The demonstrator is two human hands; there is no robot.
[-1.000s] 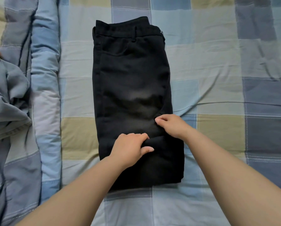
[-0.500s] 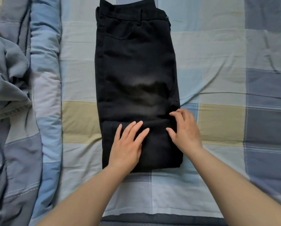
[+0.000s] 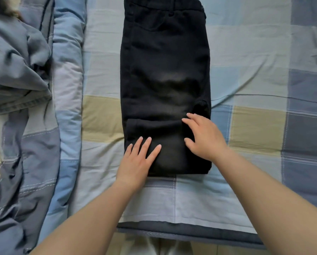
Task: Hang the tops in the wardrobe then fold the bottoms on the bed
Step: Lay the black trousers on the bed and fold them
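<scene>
Black trousers [image 3: 165, 70] lie folded lengthwise on the checked bed sheet [image 3: 255, 52], waistband at the far end. Their near end is folded up over the rest, forming a thick band. My left hand [image 3: 137, 161] rests flat on the near left corner of that fold, fingers spread. My right hand [image 3: 203, 138] presses on the fold's right side, fingers apart, holding nothing.
A rumpled grey garment [image 3: 16, 67] lies at the left on a bunched blue-and-grey duvet [image 3: 67, 89]. The bed's near edge [image 3: 190, 230] runs along the bottom, with floor below it.
Both hands let go of the pinched fabric and opened flat on the fold. The left hand slid toward the near left corner; the view moved closer to the bed edge.
</scene>
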